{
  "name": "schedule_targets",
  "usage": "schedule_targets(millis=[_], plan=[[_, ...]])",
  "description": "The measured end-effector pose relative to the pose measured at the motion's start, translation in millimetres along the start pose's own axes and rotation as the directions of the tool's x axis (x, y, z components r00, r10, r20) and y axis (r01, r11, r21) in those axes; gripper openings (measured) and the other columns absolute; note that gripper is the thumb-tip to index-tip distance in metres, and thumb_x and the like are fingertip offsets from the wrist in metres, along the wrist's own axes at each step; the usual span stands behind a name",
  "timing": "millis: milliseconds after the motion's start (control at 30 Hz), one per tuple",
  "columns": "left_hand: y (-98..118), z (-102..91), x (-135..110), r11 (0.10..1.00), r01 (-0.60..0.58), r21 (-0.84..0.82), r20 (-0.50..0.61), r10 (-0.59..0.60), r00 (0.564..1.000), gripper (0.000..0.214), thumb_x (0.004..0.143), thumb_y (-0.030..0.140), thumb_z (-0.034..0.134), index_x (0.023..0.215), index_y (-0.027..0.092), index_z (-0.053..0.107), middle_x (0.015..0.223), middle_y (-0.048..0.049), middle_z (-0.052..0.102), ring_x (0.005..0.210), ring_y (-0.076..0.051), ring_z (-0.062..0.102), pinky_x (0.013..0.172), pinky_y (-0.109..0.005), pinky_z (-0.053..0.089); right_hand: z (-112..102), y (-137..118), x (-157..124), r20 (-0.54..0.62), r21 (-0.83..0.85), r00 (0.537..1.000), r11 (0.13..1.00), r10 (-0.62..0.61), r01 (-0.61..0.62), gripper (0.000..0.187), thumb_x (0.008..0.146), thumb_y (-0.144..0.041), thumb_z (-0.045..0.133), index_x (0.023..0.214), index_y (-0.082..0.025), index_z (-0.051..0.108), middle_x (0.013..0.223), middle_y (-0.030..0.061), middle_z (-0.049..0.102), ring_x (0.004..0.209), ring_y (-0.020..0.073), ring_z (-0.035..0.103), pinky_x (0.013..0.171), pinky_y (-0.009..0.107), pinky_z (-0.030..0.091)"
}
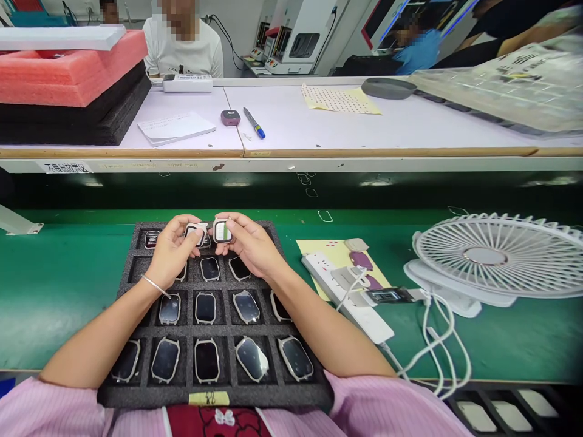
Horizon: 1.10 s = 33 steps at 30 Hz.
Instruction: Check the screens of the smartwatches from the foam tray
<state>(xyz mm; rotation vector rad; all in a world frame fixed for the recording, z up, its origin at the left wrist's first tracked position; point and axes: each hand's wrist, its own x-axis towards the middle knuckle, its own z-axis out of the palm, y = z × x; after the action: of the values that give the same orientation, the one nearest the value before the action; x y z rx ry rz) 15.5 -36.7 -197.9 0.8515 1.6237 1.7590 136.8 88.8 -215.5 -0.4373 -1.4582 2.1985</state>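
A black foam tray (136, 240) lies in front of me on the green belt, its pockets holding several smartwatch bodies (206, 308) with dark screens. My left hand (170, 250) is closed round one watch body (195, 231) over the tray's far rows. My right hand (248, 243) pinches a second watch body (223, 231) with a white and green face, right beside the first. A thin bracelet sits on my left wrist.
A white power strip (359, 312) with plugs and cables lies right of the tray, next to a white desk fan (496, 258). On the far white bench are a notepad (175, 128), a pen (254, 122), foam stacks (68, 91) and clear trays (501, 91). People sit beyond it.
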Motion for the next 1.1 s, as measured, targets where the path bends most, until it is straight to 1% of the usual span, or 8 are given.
schedule_targets(millis=[133,300,500,700,933,1000,1100], plan=[[-2.0,-0.7,1.0,1.0,-0.01,0.005,0.0,0.01,1.0,0.032,0.076,0.033,0.076,0.1,0.019,0.062,0.088,0.001,0.068,0.051,-0.005,0.057,0.05,-0.018,0.048,-0.6,0.3,0.1,0.002,0.009,1.0,1.0,0.011,-0.011,0.039,0.078,-0.042,0.078,0.11,-0.023,0.064,0.085,-0.0006,0.071,0.058,0.0121,0.066,0.061,0.029,0.053],[-3.1,-1.1,1.0,1.0,-0.029,0.007,0.013,0.029,0.999,0.036,0.073,0.027,0.075,0.106,0.02,0.061,0.092,-0.0001,0.068,0.056,-0.006,0.058,0.053,-0.019,0.051,-1.2,-0.1,-0.8,0.006,-0.005,1.0,1.0,0.008,-0.008,0.039,0.078,-0.03,0.076,0.114,-0.023,0.062,0.089,-0.0008,0.07,0.065,0.0128,0.068,0.066,0.03,0.055],[-1.2,-0.5,0.8,0.999,-0.037,-0.013,0.028,0.037,0.999,0.041,0.071,0.019,0.074,0.109,0.02,0.059,0.097,-0.0018,0.068,0.065,-0.008,0.06,0.055,-0.018,0.051,0.0,-1.3,-1.8,0.017,-0.012,1.0,1.0,-0.017,0.017,0.045,0.074,-0.019,0.074,0.117,-0.023,0.06,0.096,0.0002,0.07,0.068,0.0126,0.069,0.067,0.029,0.056],[-0.8,-0.5,1.0,1.0,-0.017,-0.004,0.032,0.017,0.999,0.049,0.068,0.018,0.074,0.114,0.021,0.057,0.105,-0.004,0.067,0.071,-0.01,0.063,0.059,-0.02,0.053,-0.9,0.6,-0.5,0.026,-0.026,0.999,0.999,-0.042,0.043,0.052,0.07,-0.016,0.075,0.118,-0.023,0.059,0.1,0.0013,0.068,0.07,0.0125,0.068,0.066,0.029,0.056],[-1.2,1.1,0.3,0.998,-0.006,-0.069,0.038,0.009,0.999,0.056,0.063,0.012,0.071,0.116,0.021,0.055,0.108,-0.0031,0.066,0.066,-0.007,0.064,0.063,-0.021,0.057,-2.5,4.1,0.6,0.048,-0.014,0.996,0.997,-0.076,0.076,0.058,0.066,-0.014,0.076,0.12,-0.026,0.057,0.096,-0.0011,0.066,0.072,0.0126,0.066,0.073,0.03,0.056],[-0.9,1.6,0.1,0.997,0.004,-0.076,0.037,-0.001,0.999,0.055,0.063,0.012,0.072,0.115,0.021,0.056,0.108,-0.003,0.065,0.064,-0.007,0.064,0.063,-0.022,0.057,-2.0,3.6,0.3,0.047,-0.016,0.996,0.997,-0.073,0.073,0.058,0.066,-0.013,0.076,0.12,-0.026,0.056,0.097,-0.0009,0.066,0.071,0.0123,0.065,0.071,0.03,0.055],[-0.7,1.8,0.1,0.998,0.007,-0.06,0.03,-0.005,1.0,0.051,0.063,0.013,0.073,0.111,0.021,0.056,0.106,-0.0023,0.065,0.063,-0.007,0.064,0.058,-0.02,0.056,-0.4,1.9,-0.3,0.044,-0.029,0.997,0.998,-0.062,0.063,0.056,0.067,-0.013,0.074,0.118,-0.026,0.056,0.095,-0.0011,0.067,0.068,0.012,0.064,0.067,0.028,0.053]])
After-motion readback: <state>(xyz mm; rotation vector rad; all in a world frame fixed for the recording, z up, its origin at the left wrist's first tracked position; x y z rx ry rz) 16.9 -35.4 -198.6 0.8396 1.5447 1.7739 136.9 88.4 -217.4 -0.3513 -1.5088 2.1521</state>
